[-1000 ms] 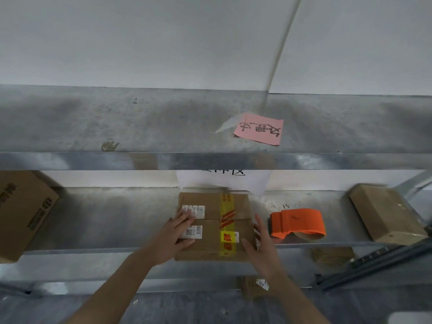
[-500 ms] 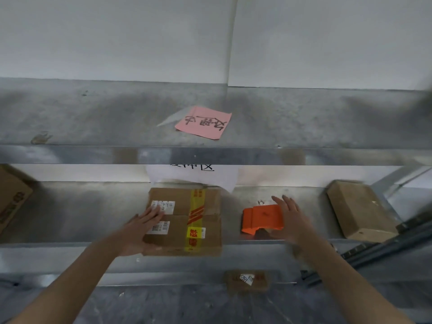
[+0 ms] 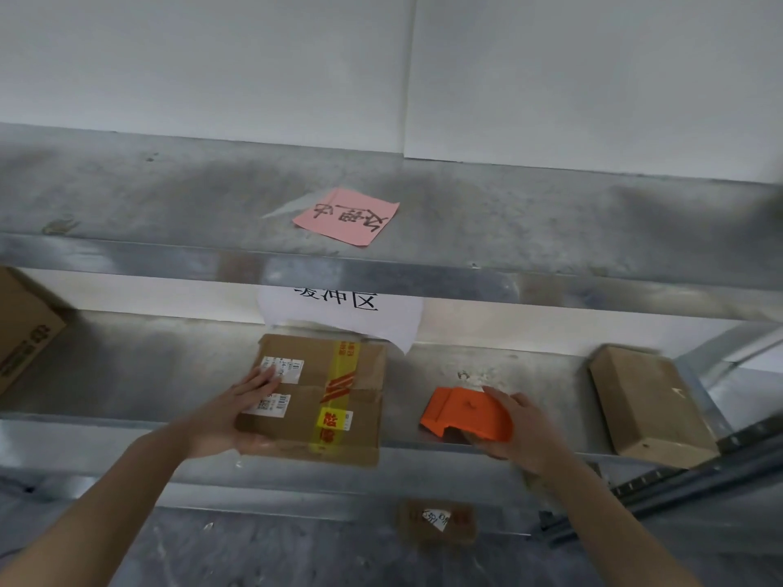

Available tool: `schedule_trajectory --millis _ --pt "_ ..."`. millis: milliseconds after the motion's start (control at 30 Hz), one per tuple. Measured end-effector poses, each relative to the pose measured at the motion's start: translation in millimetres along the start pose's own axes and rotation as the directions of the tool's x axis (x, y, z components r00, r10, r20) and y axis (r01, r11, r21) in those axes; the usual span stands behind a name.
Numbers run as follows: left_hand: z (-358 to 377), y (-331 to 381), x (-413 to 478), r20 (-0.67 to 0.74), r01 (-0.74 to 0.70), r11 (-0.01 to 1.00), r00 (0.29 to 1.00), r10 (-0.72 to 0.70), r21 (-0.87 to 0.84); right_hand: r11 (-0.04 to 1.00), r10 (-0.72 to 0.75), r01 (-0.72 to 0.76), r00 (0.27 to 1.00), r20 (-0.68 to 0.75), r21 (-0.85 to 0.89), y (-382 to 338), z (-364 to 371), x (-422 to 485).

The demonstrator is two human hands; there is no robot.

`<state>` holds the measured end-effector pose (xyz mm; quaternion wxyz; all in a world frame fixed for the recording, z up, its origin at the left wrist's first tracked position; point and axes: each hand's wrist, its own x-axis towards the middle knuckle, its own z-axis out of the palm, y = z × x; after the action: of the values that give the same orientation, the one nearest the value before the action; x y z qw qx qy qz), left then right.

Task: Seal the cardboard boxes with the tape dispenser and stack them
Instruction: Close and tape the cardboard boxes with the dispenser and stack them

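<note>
**Dispenser in hand, box steadied at the shelf edge**

The left hand (image 3: 237,413) held the near left corner of the box (image 3: 305,421). Its fingers lay straight across the top over a white label, and the thumb appeared tucked under the front edge, a light pinch rather than a fist. The right hand (image 3: 521,434) was curled round the right end of the orange tape dispenser (image 3: 462,413), fingers over the top and thumb beneath.

The box sat at centre frame on the lower metal shelf (image 3: 127,374), its front overhanging the lip. A yellow tape strip (image 3: 339,391) already crossed its creased top. It looked flat, light and somewhat soft-sided, so it was best gripped at corners and edges, where cardboard is stiffest. The dispenser looked rigid and light, best held by its body with the cutting end kept clear.

A second box (image 3: 648,404) lay at right, another (image 3: 25,332) at the left edge, and a small one (image 3: 436,523) lower down. A pink note (image 3: 345,216) lay on the upper shelf above a white sign (image 3: 339,307).
</note>
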<state>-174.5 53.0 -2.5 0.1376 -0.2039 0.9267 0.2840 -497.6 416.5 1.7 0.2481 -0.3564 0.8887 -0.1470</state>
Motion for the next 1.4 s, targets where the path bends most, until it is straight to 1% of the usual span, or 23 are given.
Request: schedule_trajectory --millis 100,200,400,500,600,667,867,933,1033,1167,1233,1267,1367,1400 --pt "2 2 -1 -0.008 0.005 1.0 1.0 -0.005 0.007 1.0 0.02 -0.02 0.999 -0.047 -0.012 1 6 -3" --pt "1 4 -1 -0.006 0.011 1.0 1.0 -0.011 -0.023 0.999 0.047 -0.047 0.998 -0.033 -0.002 1 7 -5" --pt "-1 6 -3 -0.022 0.018 1.0 1.0 -0.019 -0.018 0.998 0.066 -0.066 0.997 -0.031 -0.003 -1 7 -4" --pt "1 7 -3 -0.022 0.02 1.0 1.0 -0.02 -0.01 0.995 0.091 -0.089 0.995 -0.038 0.04 -1 10 -8" --pt "1 9 -3 -0.035 0.031 0.999 0.999 -0.031 -0.01 0.989 0.131 -0.127 0.99 -0.045 0.078 10 9 -15" --pt "1 8 -3 -0.038 0.028 0.999 0.999 -0.029 -0.017 0.987 0.151 -0.148 0.987 -0.049 0.055 20 4 -20" --pt "2 12 -3 -0.02 0.04 0.999 0.999 -0.041 -0.012 0.99 0.141 -0.137 0.985 -0.099 0.044 20 0 -31" --pt "2 13 -3 -0.007 0.042 0.999 0.999 -0.042 -0.01 0.993 0.114 -0.107 0.983 -0.146 0.051 14 -2 -37" --pt "1 15 -3 0.002 0.047 0.999 0.999 -0.047 -0.001 0.994 0.042 -0.019 0.978 -0.203 0.111 -4 -17 -44" --pt "-6 21 -3 0.087 0.063 0.998 0.994 -0.062 0.0 0.987 -0.094 0.119 0.975 -0.203 0.112 -51 -42 -55" --pt "-10 28 -4 0.113 0.105 0.993 0.989 -0.099 -0.045 0.974 -0.168 0.194 0.966 -0.197 0.12 -77 -49 -54" --pt "-11 32 -3 0.079 0.11 0.99 0.992 -0.103 -0.085 0.963 -0.206 0.235 0.957 -0.204 0.129 -91 -51 -53" --pt "-12 42 -2 -0.133 0.097 0.983 0.984 -0.119 -0.157 0.928 -0.285 0.327 0.932 -0.224 0.177 -134 -50 -47" --pt "-14 46 -4 -0.2 0.066 0.984 0.975 -0.099 -0.168 0.918 -0.305 0.348 0.926 -0.224 0.189 -148 -49 -46"
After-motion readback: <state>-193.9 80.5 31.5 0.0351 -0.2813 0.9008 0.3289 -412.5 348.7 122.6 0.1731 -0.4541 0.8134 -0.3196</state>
